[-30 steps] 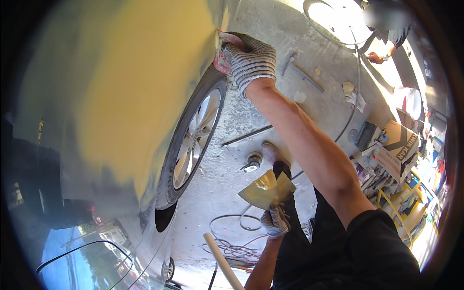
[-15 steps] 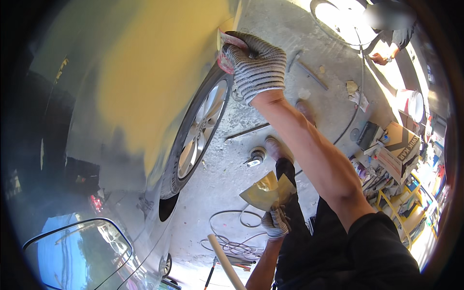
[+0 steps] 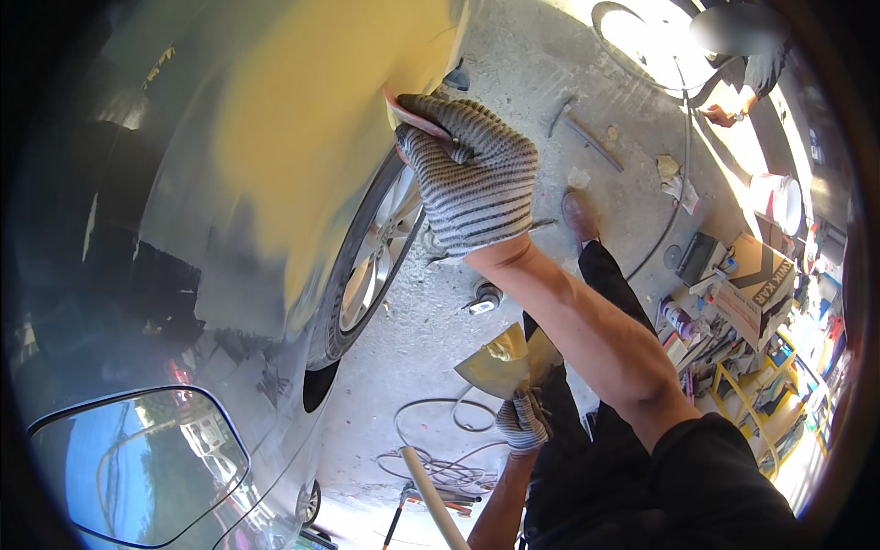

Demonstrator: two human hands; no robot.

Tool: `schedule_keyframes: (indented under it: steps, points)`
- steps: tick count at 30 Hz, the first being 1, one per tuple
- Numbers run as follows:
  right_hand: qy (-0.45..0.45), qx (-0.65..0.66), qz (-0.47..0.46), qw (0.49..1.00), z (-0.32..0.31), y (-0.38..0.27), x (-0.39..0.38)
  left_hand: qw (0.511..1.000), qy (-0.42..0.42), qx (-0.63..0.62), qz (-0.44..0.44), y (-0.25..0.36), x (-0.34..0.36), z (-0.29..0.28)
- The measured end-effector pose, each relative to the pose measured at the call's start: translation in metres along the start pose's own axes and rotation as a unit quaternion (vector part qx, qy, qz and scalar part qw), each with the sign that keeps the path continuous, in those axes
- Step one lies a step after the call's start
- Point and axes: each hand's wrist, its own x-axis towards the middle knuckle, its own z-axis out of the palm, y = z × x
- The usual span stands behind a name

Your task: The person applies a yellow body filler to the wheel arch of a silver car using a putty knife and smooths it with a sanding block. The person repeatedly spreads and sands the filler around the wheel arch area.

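The right hand [image 3: 472,174], in a grey-and-white striped knit glove, grips a thin, curved, pinkish-red sheet [image 3: 420,121] at the edge of the yellow-coated grey car panel [image 3: 293,137], near the black-tyred, silver-spoked wheel [image 3: 378,257]; contact cannot be told. The left hand [image 3: 522,423], similarly gloved, grasps a dull-yellow, fan-shaped sheet [image 3: 490,371] beside a black trouser leg [image 3: 557,408].

gloved hands [image 3: 478,179] [image 3: 522,423]: 2 | red sheet [image 3: 417,117]: 1 | wheels [image 3: 369,269] [image 3: 313,502]: 2 | white bucket [image 3: 777,200]: 1
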Motion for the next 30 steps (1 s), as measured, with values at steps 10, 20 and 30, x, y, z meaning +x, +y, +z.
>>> schedule_keyframes:
  steps: [10, 20, 30]
  points:
    - [-0.053, -0.047, -0.063, 0.996, 0.006, -0.034, -0.029, 1.0, -0.019, 0.001, -0.005, -0.003, -0.002, -0.01]
    - [-0.083, -0.064, -0.12, 0.987, 0.02, -0.06, -0.084, 0.986, -0.045, 0.11, 0.121, -0.075, 0.0, -0.05]
    - [-0.285, 0.026, 0.098, 0.953, -0.082, -0.05, -0.092, 0.995, 0.024, -0.012, 0.093, 0.037, 0.036, -0.01]
